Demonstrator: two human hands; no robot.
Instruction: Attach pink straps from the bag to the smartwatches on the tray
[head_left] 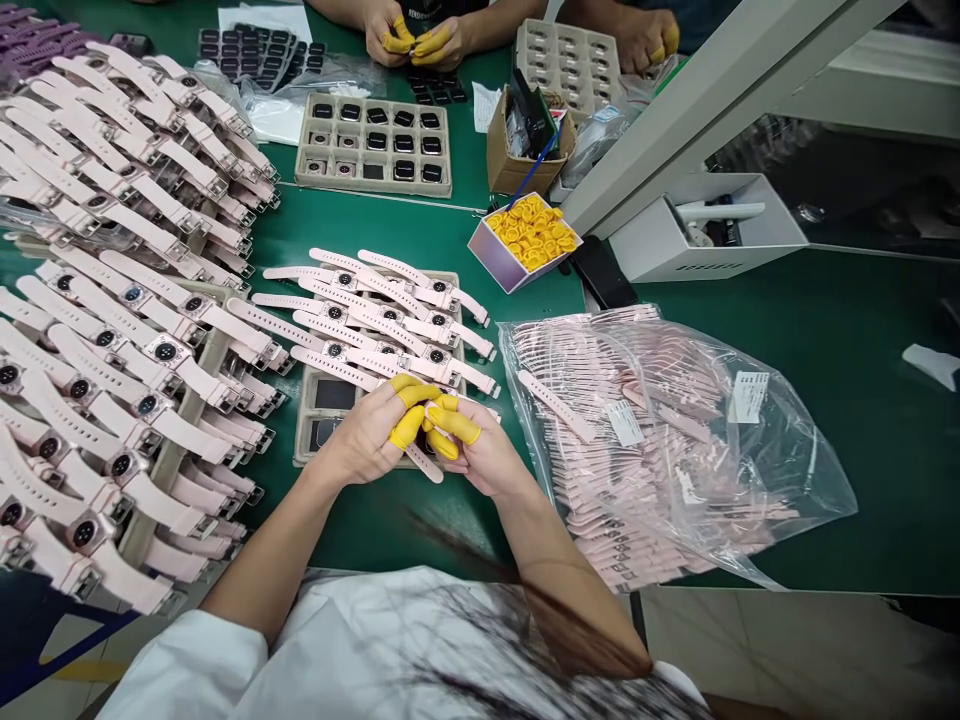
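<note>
Pink watch strap (424,462) pinched between left hand (371,435) and right hand (480,455), both grips closed on it, above a tray (311,425) on the green desk (825,330); bagged straps (660,440) lie right.

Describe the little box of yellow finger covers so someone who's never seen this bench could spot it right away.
Start at the green table and find the clear bag of pink straps on the right. Just above its top left corner stands a small open white box, turned corner-on. It is the only container heaped with yellow finger cots; the trays and cartons near it hold watch parts or tools.
</note>
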